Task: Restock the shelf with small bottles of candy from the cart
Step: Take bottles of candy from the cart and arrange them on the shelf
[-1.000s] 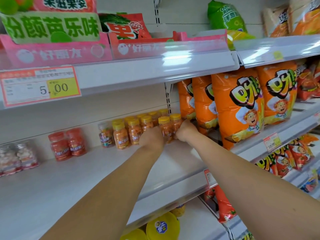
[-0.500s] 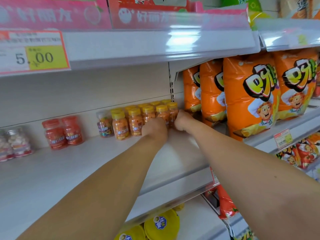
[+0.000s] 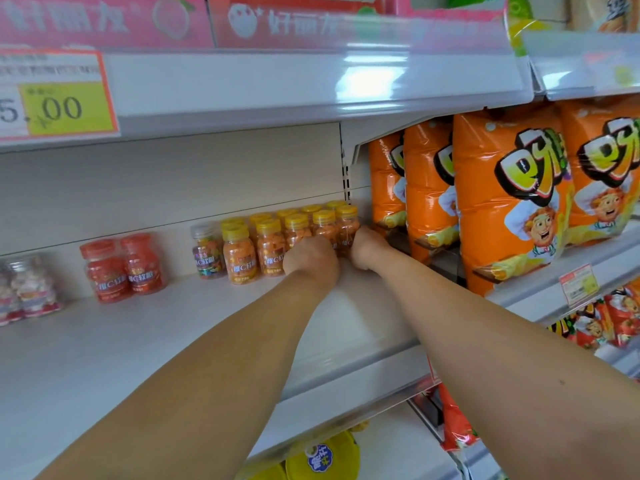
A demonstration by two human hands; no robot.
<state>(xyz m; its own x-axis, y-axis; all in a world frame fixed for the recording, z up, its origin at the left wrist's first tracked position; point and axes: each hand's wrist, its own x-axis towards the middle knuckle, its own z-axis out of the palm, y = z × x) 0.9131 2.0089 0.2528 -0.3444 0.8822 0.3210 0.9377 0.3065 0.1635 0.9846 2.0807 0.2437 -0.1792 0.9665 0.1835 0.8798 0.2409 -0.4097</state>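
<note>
Several small orange candy bottles (image 3: 240, 255) with yellow caps stand in two rows at the back of the white shelf (image 3: 138, 341). My left hand (image 3: 311, 259) is curled around the front bottles near the right end of the group. Beside it, my right hand (image 3: 366, 247) grips the rightmost front bottle. The backs of both hands hide the fingers and the lower halves of those bottles. The cart is out of view.
Two red bottles (image 3: 123, 270), a multicoloured bottle (image 3: 207, 254) and clear bottles of pale candy (image 3: 31, 289) stand to the left. Orange snack bags (image 3: 512, 202) crowd the right. The upper shelf edge (image 3: 277, 84) with its price tag (image 3: 59, 98) hangs low overhead. Yellow-lidded tubs (image 3: 322, 459) sit below.
Both hands stay on the right end of the orange bottle group, pressed slightly deeper toward the back wall. The view has moved closer and tilted down.
</note>
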